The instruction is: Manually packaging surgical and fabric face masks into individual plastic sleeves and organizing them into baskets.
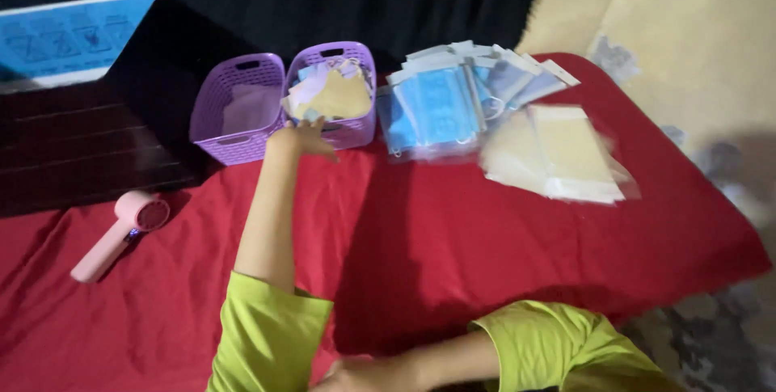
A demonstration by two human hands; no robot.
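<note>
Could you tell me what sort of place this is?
Probably a home packing spot: a red cloth spread as the work surface, two purple baskets of packets, and stacks of blue masks and clear bags.

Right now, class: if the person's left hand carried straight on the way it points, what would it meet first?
The left hand points away from the body at the right purple basket. It would likely first meet the packets piled inside, by the near rim. Depth is unclear; it may already touch them.
</note>
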